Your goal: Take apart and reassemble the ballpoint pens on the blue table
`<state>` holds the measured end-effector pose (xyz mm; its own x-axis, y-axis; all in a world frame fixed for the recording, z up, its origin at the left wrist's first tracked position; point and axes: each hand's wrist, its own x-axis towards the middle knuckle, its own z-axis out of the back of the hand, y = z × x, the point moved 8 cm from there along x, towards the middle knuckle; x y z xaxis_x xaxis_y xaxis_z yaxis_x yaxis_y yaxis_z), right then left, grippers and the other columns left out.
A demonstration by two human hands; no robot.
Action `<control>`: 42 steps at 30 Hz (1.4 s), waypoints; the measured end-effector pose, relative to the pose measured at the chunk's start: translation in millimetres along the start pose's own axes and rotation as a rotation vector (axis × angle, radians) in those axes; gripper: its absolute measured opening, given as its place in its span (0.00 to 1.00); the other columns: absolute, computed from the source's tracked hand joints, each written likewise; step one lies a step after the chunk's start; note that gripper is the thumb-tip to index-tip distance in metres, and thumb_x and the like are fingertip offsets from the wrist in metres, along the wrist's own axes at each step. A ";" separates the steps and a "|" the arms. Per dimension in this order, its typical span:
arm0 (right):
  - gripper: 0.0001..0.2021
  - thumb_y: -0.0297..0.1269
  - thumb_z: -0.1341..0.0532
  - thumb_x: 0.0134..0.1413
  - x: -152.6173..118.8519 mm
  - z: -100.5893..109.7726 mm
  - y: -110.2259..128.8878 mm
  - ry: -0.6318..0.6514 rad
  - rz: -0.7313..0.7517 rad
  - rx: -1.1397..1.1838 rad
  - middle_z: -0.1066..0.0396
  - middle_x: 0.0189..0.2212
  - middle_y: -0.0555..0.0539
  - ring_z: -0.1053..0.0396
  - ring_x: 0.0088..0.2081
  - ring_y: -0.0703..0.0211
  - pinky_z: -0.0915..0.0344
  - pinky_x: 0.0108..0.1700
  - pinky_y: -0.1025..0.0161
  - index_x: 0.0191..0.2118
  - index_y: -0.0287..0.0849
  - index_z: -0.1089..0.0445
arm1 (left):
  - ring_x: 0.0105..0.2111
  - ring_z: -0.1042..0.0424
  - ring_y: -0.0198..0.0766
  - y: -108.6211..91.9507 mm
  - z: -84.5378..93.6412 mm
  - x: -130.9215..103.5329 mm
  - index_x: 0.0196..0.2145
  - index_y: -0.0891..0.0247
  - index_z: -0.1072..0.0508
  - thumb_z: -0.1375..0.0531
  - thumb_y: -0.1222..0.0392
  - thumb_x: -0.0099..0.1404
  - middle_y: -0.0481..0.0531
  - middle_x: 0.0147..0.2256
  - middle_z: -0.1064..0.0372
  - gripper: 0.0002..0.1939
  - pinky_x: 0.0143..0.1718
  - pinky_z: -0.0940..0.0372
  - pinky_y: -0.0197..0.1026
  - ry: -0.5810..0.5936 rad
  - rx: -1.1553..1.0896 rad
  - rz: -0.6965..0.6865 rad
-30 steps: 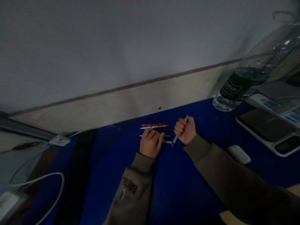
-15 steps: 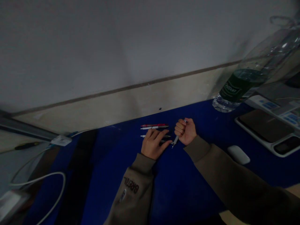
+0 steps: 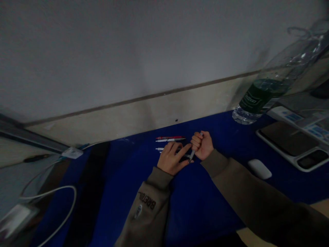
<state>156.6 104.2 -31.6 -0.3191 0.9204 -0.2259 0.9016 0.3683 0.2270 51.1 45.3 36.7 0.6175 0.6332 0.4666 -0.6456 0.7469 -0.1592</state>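
Note:
My right hand (image 3: 202, 145) is closed in a fist around a grey pen (image 3: 192, 155), which slants down to the left with its dark tip low. Close on its left, my left hand (image 3: 171, 158) has its fingers apart, with the thumb by that pen's tip; whether they touch I cannot tell. Beyond the left hand lie a red pen (image 3: 169, 137) and a white pen (image 3: 167, 140) side by side. Another white pen (image 3: 159, 149) is partly covered by the left hand.
On the blue tabletop (image 3: 123, 178), a white mouse (image 3: 259, 168) sits right of my arm. Farther right are a kitchen scale (image 3: 290, 139) and a large plastic bottle (image 3: 259, 97) near the wall. A white cable (image 3: 73, 202) loops at the left.
My left hand has shifted slightly right, bringing its thumb and forefinger up to the tip of the pen in my right hand. The right hand keeps its grip. The view has moved a little.

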 end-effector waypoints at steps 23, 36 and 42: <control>0.16 0.42 0.51 0.57 -9.5 -21.6 -6.6 0.106 0.033 -0.101 0.59 0.12 0.59 0.65 0.13 0.69 0.58 0.13 0.71 0.20 0.44 0.51 | 0.48 0.37 0.44 -4.1 8.3 3.8 0.59 0.59 0.38 0.48 0.58 0.68 0.58 0.46 0.34 0.23 0.50 0.38 0.50 -0.082 -0.043 0.055; 0.15 0.46 0.45 0.60 -1.0 -18.9 -23.0 0.091 0.033 -0.141 0.34 0.22 0.52 0.33 0.25 0.65 0.32 0.30 0.66 0.28 0.41 0.36 | 0.54 0.39 0.48 -5.1 13.3 3.6 0.61 0.56 0.41 0.45 0.50 0.66 0.60 0.55 0.40 0.27 0.53 0.40 0.52 -0.097 -0.022 0.006; 0.14 0.46 0.39 0.55 -14.8 -36.5 -27.1 0.175 0.185 -0.549 0.29 0.28 0.47 0.31 0.29 0.64 0.32 0.28 0.67 0.34 0.37 0.29 | 0.45 0.32 0.44 30.2 39.7 -10.6 0.43 0.62 0.27 0.57 0.48 0.70 0.58 0.43 0.29 0.23 0.49 0.37 0.51 -0.448 -0.331 0.281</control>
<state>126.2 85.4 0.1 -0.2563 0.9665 0.0123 0.6792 0.1710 0.7138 7.1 53.0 61.4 0.1492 0.7219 0.6757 -0.5380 0.6326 -0.5571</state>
